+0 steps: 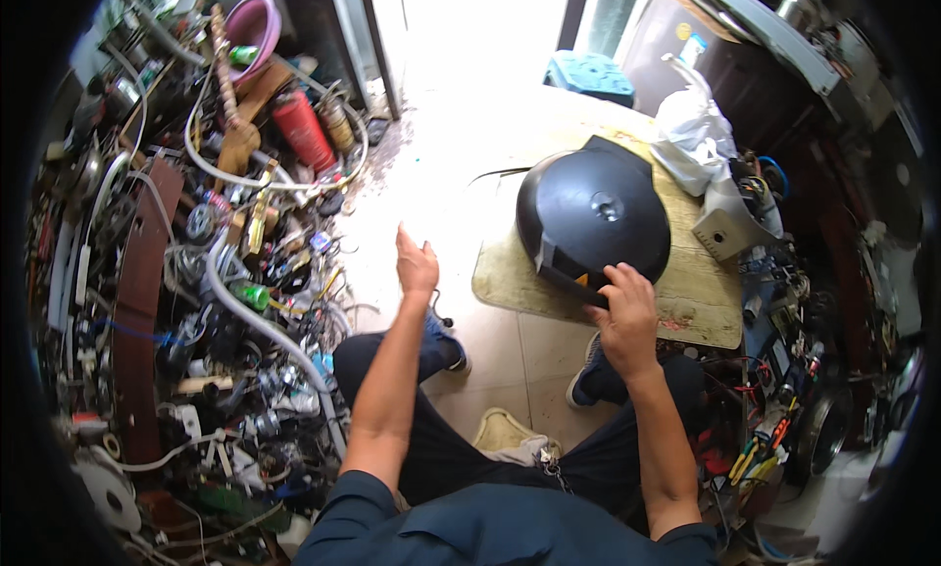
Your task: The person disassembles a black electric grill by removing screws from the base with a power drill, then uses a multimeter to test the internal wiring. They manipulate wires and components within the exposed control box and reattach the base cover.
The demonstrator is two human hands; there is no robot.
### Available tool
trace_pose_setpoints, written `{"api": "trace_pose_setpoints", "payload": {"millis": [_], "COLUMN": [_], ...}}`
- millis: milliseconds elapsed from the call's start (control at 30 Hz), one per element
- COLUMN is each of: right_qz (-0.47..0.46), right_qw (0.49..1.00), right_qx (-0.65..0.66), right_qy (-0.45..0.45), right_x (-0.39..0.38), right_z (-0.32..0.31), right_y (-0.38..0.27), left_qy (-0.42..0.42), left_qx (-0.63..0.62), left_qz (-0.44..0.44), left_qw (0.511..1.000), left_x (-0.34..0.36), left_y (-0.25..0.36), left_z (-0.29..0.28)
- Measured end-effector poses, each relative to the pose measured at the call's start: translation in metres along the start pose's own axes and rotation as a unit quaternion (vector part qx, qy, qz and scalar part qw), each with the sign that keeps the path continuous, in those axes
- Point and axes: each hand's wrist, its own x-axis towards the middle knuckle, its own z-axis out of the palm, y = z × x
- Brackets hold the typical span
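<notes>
A black, round, domed appliance with a blocky projection on either side sits on a worn wooden board in front of me, to the right. Its exact kind I cannot tell. The fingers and thumb of my right hand are curled around the near projection, next to a small orange mark. My left hand is raised over the bright floor, left of the board. Nothing is in it, and its thumb stands apart from the fingers. A thin dark cord extends from the appliance's far left side.
Heaped parts, hoses and bottles fill the left side, with a red cylinder and a pink bucket. A white plastic bag and a white housing stand beside the board. Behind it is a blue stool. Pliers lie lower right.
</notes>
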Motion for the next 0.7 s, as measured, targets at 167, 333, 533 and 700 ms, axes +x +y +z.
{"api": "trace_pose_setpoints", "payload": {"millis": [167, 333, 533, 700], "right_qz": [0.009, 0.041, 0.082, 0.091], "right_qw": [1.000, 0.998, 0.993, 0.992], "right_qx": [-0.014, -0.045, -0.079, -0.082], "right_qy": [0.011, 0.000, 0.004, -0.044], "right_x": [-0.001, -0.003, -0.007, -0.019], "right_z": [-0.001, -0.006, -0.008, -0.012], "right_y": [-0.001, -0.013, -0.046, -0.061], "left_qy": [0.006, -0.042, -0.104, -0.150], "left_qx": [0.011, 0.008, -0.008, 0.014], "left_qz": [0.088, 0.081, 0.102, 0.168], "left_qw": [0.996, 0.996, 0.989, 0.974], "left_x": [0.118, 0.180, 0.225, 0.253], "left_y": [0.009, 0.034, 0.066, 0.119], "left_z": [0.016, 0.051, 0.092, 0.132]}}
